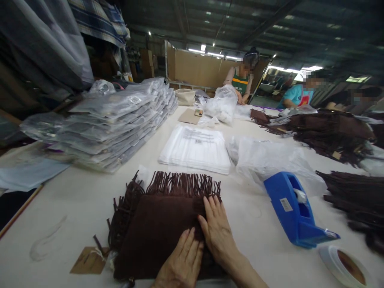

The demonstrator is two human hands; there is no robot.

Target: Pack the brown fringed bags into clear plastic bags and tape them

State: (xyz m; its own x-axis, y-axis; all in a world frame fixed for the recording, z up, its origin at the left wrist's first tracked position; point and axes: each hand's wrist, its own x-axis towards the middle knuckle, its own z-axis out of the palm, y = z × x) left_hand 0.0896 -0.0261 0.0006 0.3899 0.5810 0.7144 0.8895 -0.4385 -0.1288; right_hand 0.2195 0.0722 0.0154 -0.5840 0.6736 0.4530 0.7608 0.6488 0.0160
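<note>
A dark brown fringed scarf [162, 228] lies folded on the table in front of me, its tassels spread along the far and left edges. My left hand [183, 260] rests flat on its lower right part, fingers stretched out. On the right edge of the fold, near the far corner, my right hand [217, 228] also lies flat with the thumb apart from the fingers. Both palms face down on the cloth and hide part of it. From the scarf's lower left corner a brown cardboard tag [88, 261] sticks out onto the tabletop.
Beyond the scarf sits a stack of clear bags [195, 150]. Packed grey items [114, 120] pile up at left. A blue tape dispenser [288, 212], a tape roll [345, 266] and more brown scarves [333, 128] are at right. Two co-workers [241, 82] stand across the table.
</note>
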